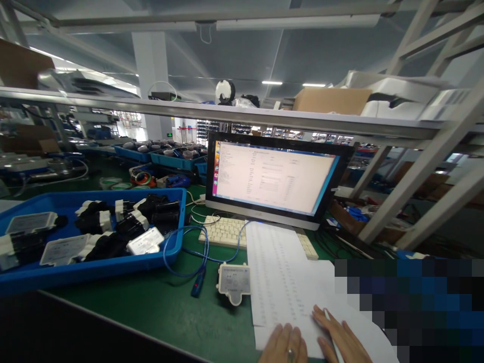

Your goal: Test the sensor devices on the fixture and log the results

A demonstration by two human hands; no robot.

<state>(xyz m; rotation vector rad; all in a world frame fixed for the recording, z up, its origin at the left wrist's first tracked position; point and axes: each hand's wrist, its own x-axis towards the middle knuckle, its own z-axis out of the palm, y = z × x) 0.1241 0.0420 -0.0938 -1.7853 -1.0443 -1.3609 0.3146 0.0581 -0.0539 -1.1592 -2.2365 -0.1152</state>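
My left hand (283, 345) lies flat, fingers stretched out, on the lower edge of printed paper sheets (283, 272) on the green bench; a ring shows on one finger. Beside it, my right hand (340, 339) rests on the same sheets, with a thin white pen (333, 339) lying between its fingers. The paper runs from the bench front up over the right part of a cream keyboard (225, 232). A small white box-shaped device (234, 280) lies left of the paper, with a blue cable (196, 254) next to it.
A monitor (272, 176) with a bright window stands behind the keyboard. A blue tray (94, 272) of black and white parts sits at the left. More blue trays (177, 160) stand behind. A metal shelf (242, 113) with boxes runs overhead.
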